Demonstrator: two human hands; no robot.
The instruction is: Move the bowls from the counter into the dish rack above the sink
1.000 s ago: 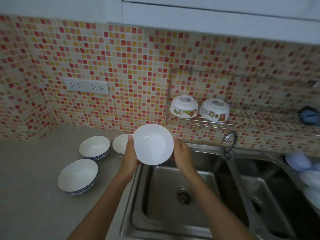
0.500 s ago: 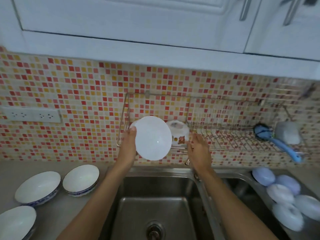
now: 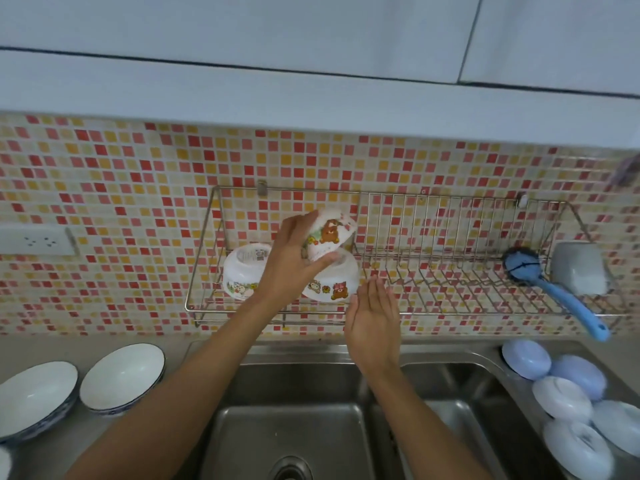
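Note:
My left hand (image 3: 289,261) grips a white bowl with bear pictures (image 3: 329,233), turned upside down and held just above another cartoon bowl (image 3: 334,282) that lies inverted in the wire dish rack (image 3: 450,251). A third cartoon bowl (image 3: 244,271) sits inverted at the rack's left end. My right hand (image 3: 374,320) hovers with spread fingers below the rack's front rail, holding nothing. On the counter at the left stand two white bowls with blue rims (image 3: 123,377) (image 3: 34,398), both upright.
A steel double sink (image 3: 304,427) lies under the rack. A blue dish brush (image 3: 550,289) and a grey cup (image 3: 580,268) sit at the rack's right end. Several pale blue and white bowls (image 3: 561,400) are piled at the right of the sink. A wall socket (image 3: 36,240) is at the left.
My left hand has flipped the bowl upside down and raised it into the rack over the second bowl. My right hand stays low by the rack's front. The view has moved closer.

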